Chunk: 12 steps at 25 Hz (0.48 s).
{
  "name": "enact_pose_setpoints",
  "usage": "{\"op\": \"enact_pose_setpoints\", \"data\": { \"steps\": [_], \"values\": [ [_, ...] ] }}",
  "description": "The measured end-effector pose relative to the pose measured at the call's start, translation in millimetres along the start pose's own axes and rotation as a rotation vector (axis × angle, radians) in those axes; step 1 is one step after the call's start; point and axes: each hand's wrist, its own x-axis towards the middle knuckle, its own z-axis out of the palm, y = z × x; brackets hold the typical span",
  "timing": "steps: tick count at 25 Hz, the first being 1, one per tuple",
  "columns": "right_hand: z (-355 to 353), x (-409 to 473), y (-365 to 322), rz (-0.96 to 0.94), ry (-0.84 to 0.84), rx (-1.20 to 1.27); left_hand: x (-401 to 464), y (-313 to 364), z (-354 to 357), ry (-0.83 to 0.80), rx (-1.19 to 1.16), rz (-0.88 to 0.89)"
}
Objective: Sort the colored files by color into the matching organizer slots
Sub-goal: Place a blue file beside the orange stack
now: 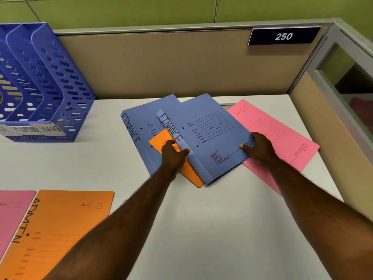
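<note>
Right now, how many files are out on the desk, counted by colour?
Blue files: 2
Orange files: 2
Pink files: 2
Total: 6 files visible; any hidden under the pile cannot be counted.

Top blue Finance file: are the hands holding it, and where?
Yes: left hand grips the top blue Finance file at its spine edge, right hand at its opposite edge.

"FINANCE" on blue file (210,134), "250" nameplate (283,36)
</note>
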Motion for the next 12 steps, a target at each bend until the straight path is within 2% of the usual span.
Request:
{"op": "enact_pose_setpoints", "data": {
  "steps": [5,10,12],
  "values": [
    [4.1,-1.8,5.6,-0.016,0.026,-0.002,3.2,8.1,18.2,-0.01,-0.318,-0.202],
    [7.3,-3.2,6.1,-0.032,0.025,0.016,2.7,9.9,24.8,-0.012,-0.292,-0.216],
    [8.7,-5.3,5.3,-0.048,0.024,0.024,1.7,11.7,21.4,-0.065,-0.397,-0.228]
  ]
}}
